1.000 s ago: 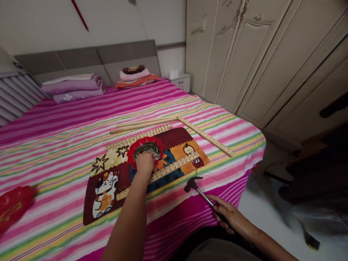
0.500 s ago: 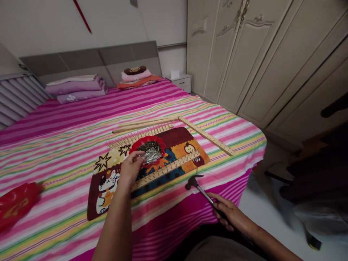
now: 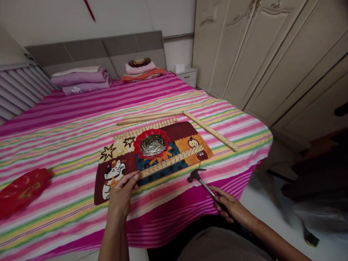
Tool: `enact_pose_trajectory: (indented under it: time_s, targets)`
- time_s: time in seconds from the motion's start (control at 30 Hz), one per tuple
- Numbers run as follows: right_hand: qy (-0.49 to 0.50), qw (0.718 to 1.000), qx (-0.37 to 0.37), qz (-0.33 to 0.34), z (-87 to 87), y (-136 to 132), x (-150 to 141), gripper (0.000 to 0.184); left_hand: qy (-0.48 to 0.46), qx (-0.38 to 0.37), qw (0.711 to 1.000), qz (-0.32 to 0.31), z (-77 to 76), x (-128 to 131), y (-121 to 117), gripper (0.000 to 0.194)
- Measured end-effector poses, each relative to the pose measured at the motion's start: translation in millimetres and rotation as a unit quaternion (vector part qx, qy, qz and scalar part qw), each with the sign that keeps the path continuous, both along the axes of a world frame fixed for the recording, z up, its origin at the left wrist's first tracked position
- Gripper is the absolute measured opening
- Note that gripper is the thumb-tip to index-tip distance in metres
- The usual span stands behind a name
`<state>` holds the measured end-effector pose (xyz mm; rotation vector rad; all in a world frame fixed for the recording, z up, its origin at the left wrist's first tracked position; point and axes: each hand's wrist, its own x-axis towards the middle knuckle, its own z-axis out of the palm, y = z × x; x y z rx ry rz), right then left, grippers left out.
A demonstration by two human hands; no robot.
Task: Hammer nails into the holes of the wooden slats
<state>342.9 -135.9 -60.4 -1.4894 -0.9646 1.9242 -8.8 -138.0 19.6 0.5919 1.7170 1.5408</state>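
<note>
- Head view: left hand (image 3: 125,187) now off bowl (image 3: 137,146), at left end of strip (image 3: 171,161) — work shifts there; its grip, can't tell.
- Right hand (image 3: 227,205) grips hammer (image 3: 206,185).
- Strip lies across mat (image 3: 181,129).

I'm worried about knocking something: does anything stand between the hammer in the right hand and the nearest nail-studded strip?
Nothing visible stands between the hammer and the strip; only striped cloth and the near edge of the mat show there. The left hand is at the strip's left end; the red bowl lies beyond it.
</note>
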Motion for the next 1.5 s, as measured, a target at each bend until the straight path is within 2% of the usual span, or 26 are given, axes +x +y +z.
enact_pose_trajectory:
  time_s: [0.1,0.23,0.33,0.53,0.67,0.77,0.93,1.0,1.13,1.23,1.3,1.4,1.5]
  targets:
    - [-0.003,1.0,-0.001,-0.002,2.3,0,-1,0.066,0.021,-0.005,0.999,0.024,-13.1,5,3,0.035]
    - [-0.01,1.0,0.0,-0.003,5.6,-1,-1,0.065,0.039,-0.015,0.998,0.054,-20.8,16,11,0.034]
    - [-0.014,1.0,0.001,-0.003,6.8,-1,-1,0.064,0.089,-0.005,0.994,0.069,-26.0,20,15,0.029]
    - [-0.022,1.0,0.003,-0.001,4.2,-2,-1,0.064,0.219,-0.07,0.972,0.055,-37.0,17,13,0.03]
    - [-0.056,0.998,0.032,0.028,5.5,-4,-1,0.068,0.272,-0.078,0.958,0.041,-35.2,21,12,0.026]
    - [-0.079,0.985,0.12,0.09,18.9,-8,-5,0.062,0.321,-0.079,0.943,0.036,-31.8,24,11,0.023]
    - [-0.059,0.954,0.22,0.192,64.5,-3,-34,0.049,0.334,-0.071,0.939,0.033,-32.0,27,10,0.024]
    - [-0.062,0.928,0.289,0.228,83.3,4,-53,0.046,0.333,-0.067,0.94,0.032,-33.5,26,9,0.023]
    - [-0.051,0.877,0.409,0.246,111.0,20,-95,0.045,0.355,-0.047,0.933,0.028,-38.0,26,10,0.019]
    - [-0.054,0.843,0.468,0.26,120.4,27,-118,0.047,0.369,-0.029,0.929,0.024,-43.2,26,9,0.02]
    - [-0.06,0.827,0.483,0.282,121.6,30,-128,0.05,0.377,-0.027,0.926,0.022,-46.3,26,8,0.022]
    - [-0.068,0.82,0.473,0.314,120.9,31,-131,0.05,0.389,-0.033,0.921,0.018,-48.6,25,7,0.021]
    - [-0.062,0.831,0.462,0.303,121.8,28,-120,0.046,0.385,-0.033,0.922,0.017,-48.0,25,7,0.02]
